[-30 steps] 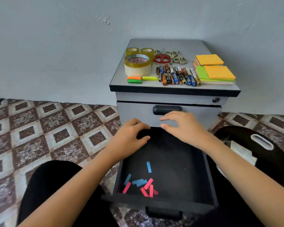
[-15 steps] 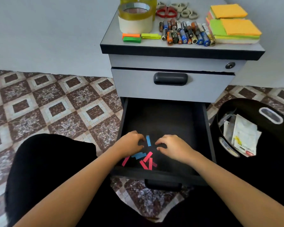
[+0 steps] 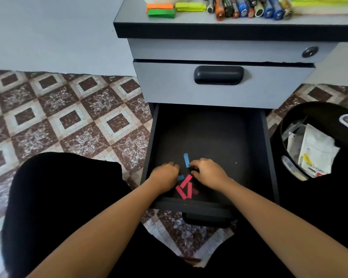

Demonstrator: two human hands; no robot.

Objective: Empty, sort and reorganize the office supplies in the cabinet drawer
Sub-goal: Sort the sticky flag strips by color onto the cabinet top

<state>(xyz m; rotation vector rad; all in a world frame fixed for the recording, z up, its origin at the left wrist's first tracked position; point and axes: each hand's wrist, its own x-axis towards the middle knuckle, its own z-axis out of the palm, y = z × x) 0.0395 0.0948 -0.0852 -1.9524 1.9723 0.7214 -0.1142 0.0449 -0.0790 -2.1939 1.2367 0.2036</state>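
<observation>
In the drawer, left grip (image 3: 165,177): my fingers curl down onto the black floor at the near left of the drawer (image 3: 270,157). The fingertips are hidden under my knuckles, so I cannot tell whether I pinch a flag or only press on it.
Between the grips: a short blue piece (image 3: 180,177) peeks out just beside my left knuckles. The red flags (image 3: 186,187) lie crossed in a loose heap near the front rim. A lone blue flag (image 3: 186,159) lies a little apart, pointing toward the back.
Right grip (image 3: 207,173): it is curled too, with fingertips at the near end of the lone blue flag. I cannot tell whether the flag is caught.
Step, as I judge it: gathering the last paper flags out of the drawer.
Doing it well: I draw both grips inward so the flags bunch into one pile, then get a nail under an edge to lift. They lie flat, so a straight pinch will likely slide off.
Where they belong: probably on the counter (image 3: 189,20), by the green flags (image 3: 161,13) and yellow flags (image 3: 190,6), left of the batteries (image 3: 249,8).
Look of the flags: small, narrow, matte paper rectangles, bright against the black floor. They look light enough to flutter or cling to skin.
Far right, bin (image 3: 313,109): it is black with crumpled paper inside, and not for these, I think.
</observation>
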